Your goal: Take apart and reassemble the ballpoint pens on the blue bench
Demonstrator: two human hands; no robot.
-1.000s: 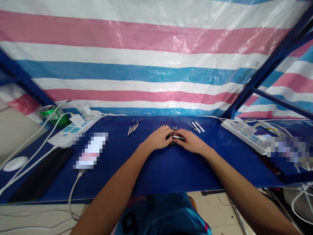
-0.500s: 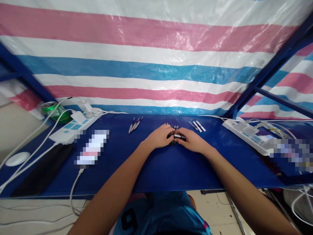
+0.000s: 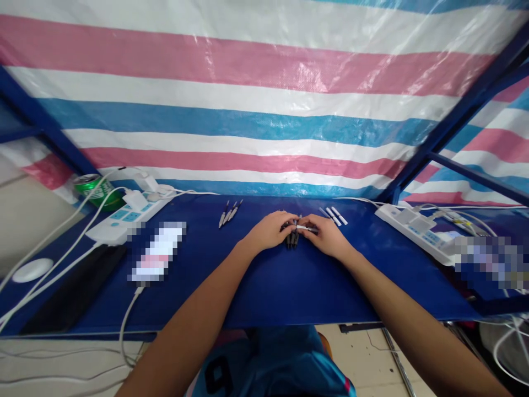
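Close together over the middle of the blue tabletop [image 3: 285,292], my two hands meet at a slim black-and-white pen [image 3: 305,227]. My right hand [image 3: 324,236] pinches its pale length between thumb and fingers. My left hand [image 3: 269,229] is closed at the other end, its fingertips hiding that part. Directly below lie several dark pens [image 3: 292,240] side by side, partly covered by my hands. Left of my left hand are several grey pen pieces with dark thin ends [image 3: 230,214]. Just beyond my right hand rest white pen pieces [image 3: 336,215], with a darker slim one beside them.
A phone with a blurred screen [image 3: 159,251] lies left, on a charging cable. Power strips with plugs stand at left [image 3: 124,218] and right [image 3: 430,237]. A green can [image 3: 96,190], a black flat item [image 3: 78,286] and a white round object [image 3: 33,270] are at left. Striped sheeting hangs behind.
The pen between my hands shows more of its pale part, and my fingers have shifted slightly around it. The view has tilted a little.
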